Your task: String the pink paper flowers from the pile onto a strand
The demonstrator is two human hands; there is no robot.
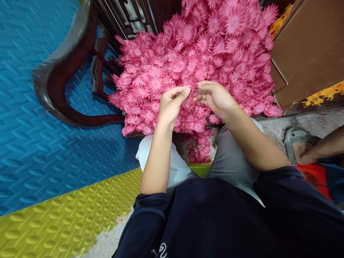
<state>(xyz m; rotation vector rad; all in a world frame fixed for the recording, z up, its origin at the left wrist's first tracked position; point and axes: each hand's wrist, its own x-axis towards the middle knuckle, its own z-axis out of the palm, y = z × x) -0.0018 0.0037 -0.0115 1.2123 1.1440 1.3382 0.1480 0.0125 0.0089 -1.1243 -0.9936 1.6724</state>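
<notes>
Your left hand (173, 104) has thumb and forefinger pressed together at the tips, over the heap of pink flowers (153, 73); whether a petal is caught between them, you cannot tell from here. Your right hand (216, 98) is just beside it, fingers loosely bent and a little apart. The heap spreads in front of you, beyond your knees, with more pink flowers (201, 143) lower down between your legs. On your left, a curved dark wooden armrest (53, 89) hems the heap in, above a blue mat (24, 143) bordered by a yellow mat (67, 211). On your right, brown cardboard (309, 50) blocks that side, with orange flowers (319, 95) along its edge. Nearer you, another person's sandalled foot (301, 152) rests beside something red (313, 175).
</notes>
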